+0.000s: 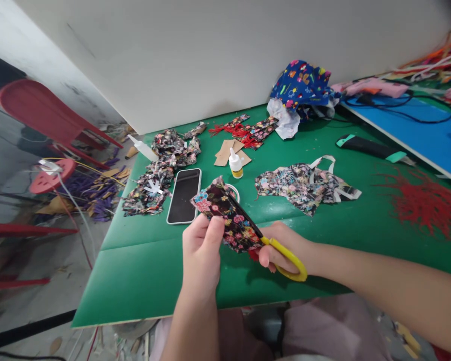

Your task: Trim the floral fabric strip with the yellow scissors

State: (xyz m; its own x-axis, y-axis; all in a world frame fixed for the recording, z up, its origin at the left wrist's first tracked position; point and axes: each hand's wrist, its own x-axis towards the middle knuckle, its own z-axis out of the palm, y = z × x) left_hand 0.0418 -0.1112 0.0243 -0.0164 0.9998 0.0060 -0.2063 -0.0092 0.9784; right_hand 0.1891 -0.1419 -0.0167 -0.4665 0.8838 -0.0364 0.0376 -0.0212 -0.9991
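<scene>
My left hand [203,248] grips a piece of dark floral fabric [233,220], thumb on top, above the green table. My right hand [281,245] is closed round a pair of scissors [291,260] with yellow handles. The dark blades lie along the right edge of the fabric; whether they are cutting I cannot tell. A bit of red shows under the fabric beside my right fingers. Just beyond my left hand lies a phone [185,195] with a dark screen. A small white bottle with a yellow label [235,164] stands behind the fabric.
Crumpled floral scraps [173,155] and a white nozzle bottle [145,149] lie at the left. Brown card pieces [224,153], red-tasselled pieces [261,131] and blue patterned cloth [300,85] are further back. At the right are a floral scrap [304,185], utility knife [372,148] and red threads [428,205].
</scene>
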